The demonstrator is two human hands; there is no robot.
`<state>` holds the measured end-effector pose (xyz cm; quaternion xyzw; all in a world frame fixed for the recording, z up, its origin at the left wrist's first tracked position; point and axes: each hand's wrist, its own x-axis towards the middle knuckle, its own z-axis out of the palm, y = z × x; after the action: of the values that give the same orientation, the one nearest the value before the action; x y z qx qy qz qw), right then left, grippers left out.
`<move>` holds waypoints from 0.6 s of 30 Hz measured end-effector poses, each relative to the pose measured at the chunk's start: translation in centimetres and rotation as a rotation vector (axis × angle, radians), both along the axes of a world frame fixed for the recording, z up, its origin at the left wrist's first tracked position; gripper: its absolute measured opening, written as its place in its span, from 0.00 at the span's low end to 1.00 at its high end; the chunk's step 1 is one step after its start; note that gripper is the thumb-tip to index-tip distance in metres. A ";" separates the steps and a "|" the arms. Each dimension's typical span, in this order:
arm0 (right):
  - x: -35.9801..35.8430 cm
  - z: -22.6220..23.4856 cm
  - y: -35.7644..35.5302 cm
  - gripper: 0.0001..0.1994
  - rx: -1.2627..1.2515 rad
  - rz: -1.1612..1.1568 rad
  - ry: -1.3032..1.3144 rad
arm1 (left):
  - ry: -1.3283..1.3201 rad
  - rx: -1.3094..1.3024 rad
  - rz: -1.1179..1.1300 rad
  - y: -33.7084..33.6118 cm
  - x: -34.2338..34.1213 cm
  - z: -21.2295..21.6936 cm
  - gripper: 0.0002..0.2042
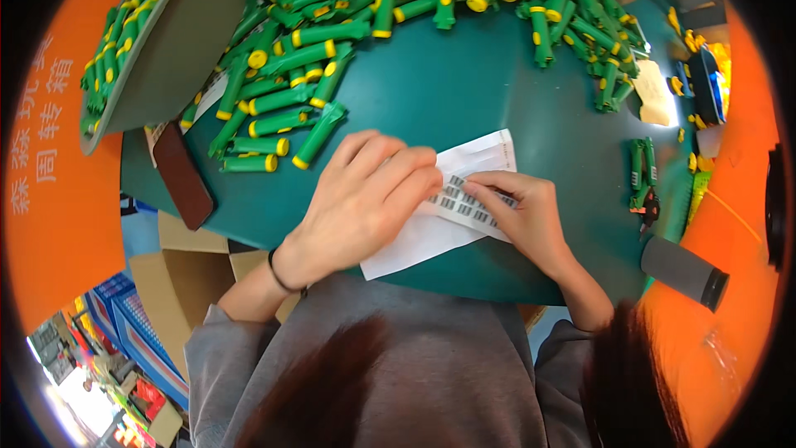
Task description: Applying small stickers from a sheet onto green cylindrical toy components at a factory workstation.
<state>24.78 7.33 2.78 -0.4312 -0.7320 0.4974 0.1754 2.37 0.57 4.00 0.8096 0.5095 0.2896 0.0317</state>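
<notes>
Nearest the body, on the near edge of the green table (497, 99), lies a white label sheet (431, 228), and both hands are on it. The left hand (365, 199) lies flat and spread over the sheet's left part, fingers pressing it down. The right hand (522, 216) has its fingertips drawn together on a row of small barcode stickers (464, 199), seemingly picking at one with thumb and forefinger; whether a sticker is already lifted I cannot tell. The step in hand looks like peeling a sticker off the sheet; the next move would call for a nail under a corner while the left hand keeps the sheet from sliding. The sheet's long axis runs from near-left to far-right, its far end pointing away toward the pile. Farther off, green tubes with yellow caps (290, 99) lie heaped across the table. A dark phone (182, 174) lies at the left edge and a grey tray (182, 41) holds more tubes.
</notes>
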 end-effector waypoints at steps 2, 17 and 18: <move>0.2 0.0 0.1 0.07 0.016 0.042 -0.026 | -0.078 0.043 0.034 -0.5 0.9 1.6 0.10; -0.8 1.0 15.8 0.20 0.213 -0.038 -0.282 | -0.873 -0.293 0.060 -2.7 2.5 1.5 0.10; -1.1 1.5 14.2 0.20 0.207 -0.019 -0.280 | -1.049 -0.349 0.081 -2.7 2.1 1.6 0.10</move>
<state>23.70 21.50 4.30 -0.4829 -0.7925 0.3526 0.1201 4.43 -2.16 5.65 0.5196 0.4965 0.5661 0.4039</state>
